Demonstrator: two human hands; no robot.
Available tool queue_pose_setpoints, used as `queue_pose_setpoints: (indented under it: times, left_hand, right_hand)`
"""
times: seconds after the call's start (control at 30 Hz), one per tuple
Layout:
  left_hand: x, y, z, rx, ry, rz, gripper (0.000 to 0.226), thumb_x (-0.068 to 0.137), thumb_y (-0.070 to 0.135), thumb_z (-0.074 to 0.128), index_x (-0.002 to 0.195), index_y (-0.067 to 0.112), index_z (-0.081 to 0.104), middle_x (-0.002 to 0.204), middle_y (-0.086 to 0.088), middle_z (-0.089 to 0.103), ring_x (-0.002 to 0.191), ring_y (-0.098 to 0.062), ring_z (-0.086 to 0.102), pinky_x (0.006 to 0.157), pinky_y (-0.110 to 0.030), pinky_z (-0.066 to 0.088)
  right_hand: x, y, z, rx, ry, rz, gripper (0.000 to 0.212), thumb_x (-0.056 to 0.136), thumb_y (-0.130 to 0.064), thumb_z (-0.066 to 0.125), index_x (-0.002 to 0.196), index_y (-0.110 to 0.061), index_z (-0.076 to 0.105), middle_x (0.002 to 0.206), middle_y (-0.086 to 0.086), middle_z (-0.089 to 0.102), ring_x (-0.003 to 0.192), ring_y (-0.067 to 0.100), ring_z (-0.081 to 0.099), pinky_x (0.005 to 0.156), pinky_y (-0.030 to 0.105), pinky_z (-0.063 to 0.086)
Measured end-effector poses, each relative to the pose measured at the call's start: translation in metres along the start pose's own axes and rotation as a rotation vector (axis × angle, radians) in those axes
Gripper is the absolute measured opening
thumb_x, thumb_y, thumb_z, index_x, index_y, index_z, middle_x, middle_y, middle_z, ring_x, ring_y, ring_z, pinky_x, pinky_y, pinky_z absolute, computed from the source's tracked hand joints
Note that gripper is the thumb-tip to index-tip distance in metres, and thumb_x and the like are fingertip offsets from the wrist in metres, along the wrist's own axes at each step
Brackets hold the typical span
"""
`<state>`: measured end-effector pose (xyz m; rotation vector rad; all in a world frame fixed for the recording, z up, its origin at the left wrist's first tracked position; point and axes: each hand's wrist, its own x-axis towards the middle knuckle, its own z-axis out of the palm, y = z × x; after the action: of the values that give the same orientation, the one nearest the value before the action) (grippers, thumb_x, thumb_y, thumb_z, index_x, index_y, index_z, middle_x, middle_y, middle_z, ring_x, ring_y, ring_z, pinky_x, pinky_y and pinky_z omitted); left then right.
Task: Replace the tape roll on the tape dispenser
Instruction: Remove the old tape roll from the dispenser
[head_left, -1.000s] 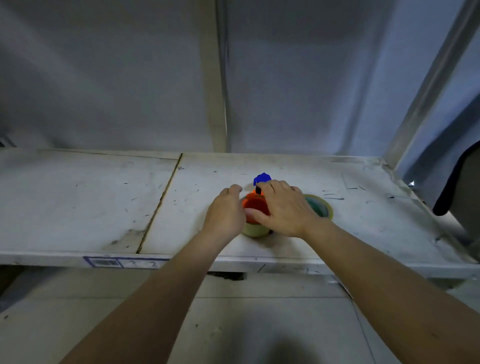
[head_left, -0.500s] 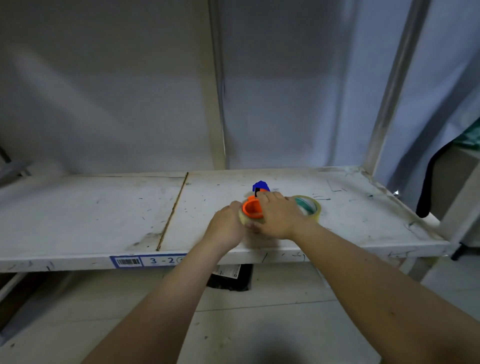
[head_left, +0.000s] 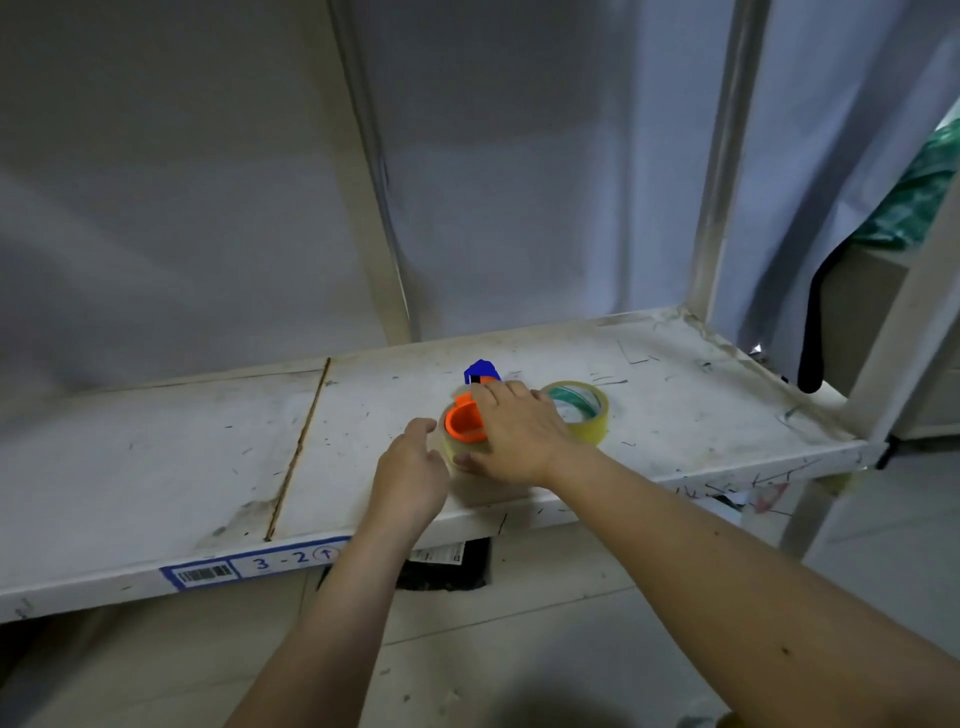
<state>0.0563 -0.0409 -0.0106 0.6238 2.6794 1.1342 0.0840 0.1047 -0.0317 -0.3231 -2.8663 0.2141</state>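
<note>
An orange tape dispenser (head_left: 464, 419) with a blue handle end (head_left: 480, 371) lies on the white shelf (head_left: 156, 467), with a clear tape roll (head_left: 457, 450) around its orange hub. My right hand (head_left: 511, 434) lies over the dispenser and grips it, thumb under the roll's near side. My left hand (head_left: 412, 470) rests just left of the roll, fingers curled toward it, touching or almost touching its edge. A second clear tape roll (head_left: 582, 410) with a green-and-white core lies flat right behind my right hand.
The shelf has a seam (head_left: 298, 452) left of my hands and a barcode label (head_left: 249, 566) reading 3-2 on its front edge. Metal uprights (head_left: 719, 171) stand at the back and right. A dark package (head_left: 447, 566) lies on the floor under the shelf.
The camera has pulled back and tilted, so more of the shelf shows. My left hand has slipped slightly away from the roll; my right hand stays on the dispenser.
</note>
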Motion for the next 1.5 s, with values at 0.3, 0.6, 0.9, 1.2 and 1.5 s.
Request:
queue_pose_setpoints:
  times: [0.3, 0.6, 0.9, 1.2, 1.5]
  left_hand:
    - [0.026, -0.024, 0.029, -0.240, 0.056, -0.161, 0.043, 0.097, 0.008, 0.033, 0.139, 0.016, 0.039, 0.140, -0.007, 0.048, 0.123, -0.022, 0.047, 0.094, -0.028, 0.037]
    - [0.050, -0.033, 0.034, -0.775, 0.022, -0.447, 0.020, 0.085, 0.006, 0.040, 0.090, 0.006, 0.059, 0.093, -0.020, 0.062, 0.095, -0.030, 0.060, 0.086, -0.041, 0.047]
    - [0.047, -0.020, 0.012, -1.416, -0.137, -0.490, 0.039, 0.098, 0.029, 0.043, 0.126, 0.005, 0.055, 0.114, -0.016, 0.066, 0.088, -0.023, 0.064, 0.062, -0.028, 0.053]
    - [0.041, -0.014, 0.008, -1.407, -0.206, -0.368, 0.032, 0.094, 0.031, 0.049, 0.111, 0.007, 0.064, 0.097, -0.012, 0.073, 0.089, -0.024, 0.067, 0.081, -0.035, 0.052]
    - [0.042, -0.009, -0.001, -1.350, -0.092, -0.491, 0.035, 0.098, 0.025, 0.044, 0.121, 0.001, 0.058, 0.117, -0.019, 0.065, 0.105, -0.031, 0.064, 0.083, -0.043, 0.054]
  right_hand:
    - [0.028, 0.002, 0.026, -0.010, -0.102, 0.062, 0.092, 0.075, -0.061, 0.061, 0.145, -0.019, 0.019, 0.147, 0.007, 0.037, 0.133, 0.030, 0.035, 0.109, 0.057, 0.025]
    - [0.033, 0.004, 0.024, 0.320, -0.056, 0.074, 0.099, 0.065, -0.049, 0.076, 0.142, -0.018, 0.023, 0.136, 0.004, 0.040, 0.119, 0.023, 0.035, 0.086, 0.029, 0.035]
    - [0.017, -0.002, 0.002, 0.648, -0.031, 0.044, 0.107, 0.059, -0.046, 0.084, 0.143, -0.032, 0.021, 0.125, -0.009, 0.031, 0.119, 0.011, 0.036, 0.097, 0.029, 0.037]
    - [0.010, 0.002, -0.020, 0.712, -0.057, 0.044, 0.069, 0.063, -0.043, 0.081, 0.120, -0.036, 0.043, 0.118, -0.010, 0.044, 0.103, 0.007, 0.048, 0.085, 0.036, 0.051]
    - [0.006, -0.001, -0.025, 0.570, -0.041, -0.083, 0.080, 0.056, -0.048, 0.083, 0.123, -0.037, 0.040, 0.119, -0.019, 0.039, 0.108, 0.007, 0.047, 0.085, 0.037, 0.053]
